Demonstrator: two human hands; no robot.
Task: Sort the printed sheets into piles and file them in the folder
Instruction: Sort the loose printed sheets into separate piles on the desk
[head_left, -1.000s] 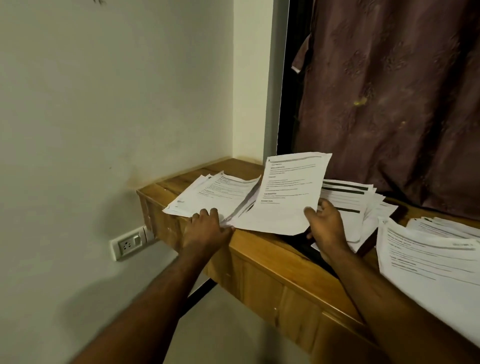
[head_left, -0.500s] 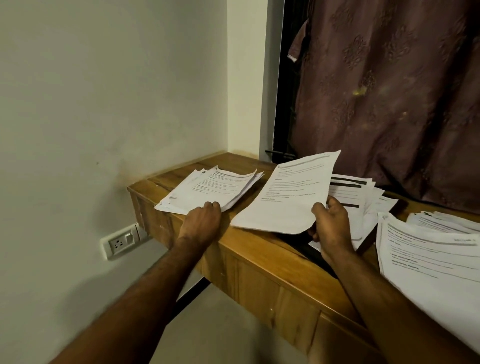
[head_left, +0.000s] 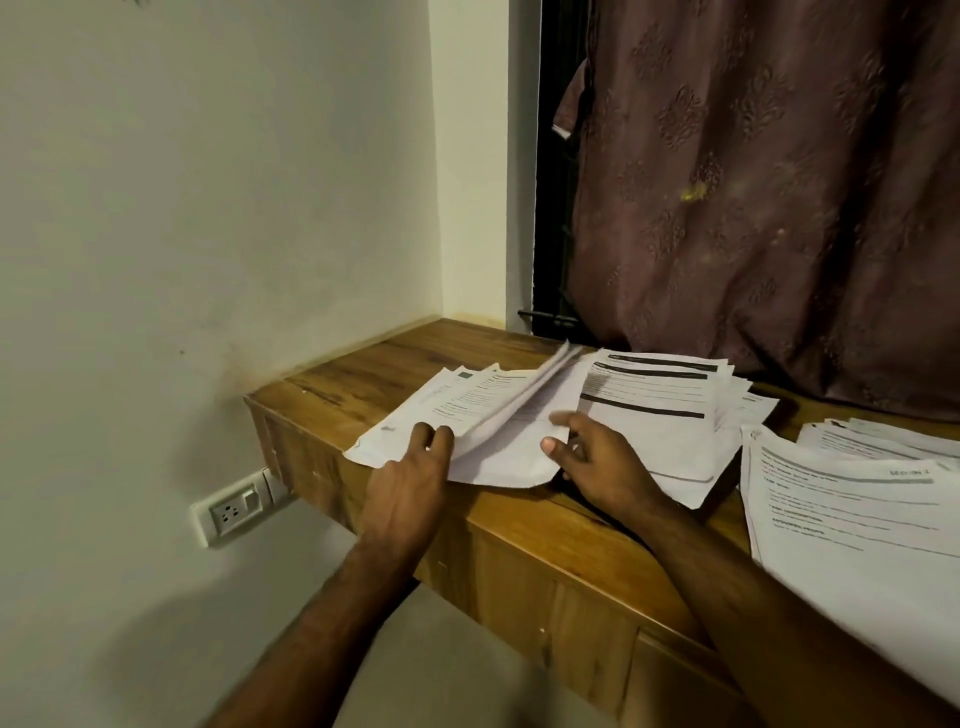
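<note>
Both hands (head_left: 410, 467) (head_left: 597, 462) on blurred sheet (head_left: 514, 441).

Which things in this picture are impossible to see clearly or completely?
- Moving sheet, head view: motion blur, text unreadable.
- Dark thing under the papers: covered by right hand; folder or not, unclear.
- Right pile: cut off by the frame edge.
- Left pile: print too small.

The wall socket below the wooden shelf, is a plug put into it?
No, the wall socket under the left end of the wooden shelf shows bare holes and no plug or cable.
</note>
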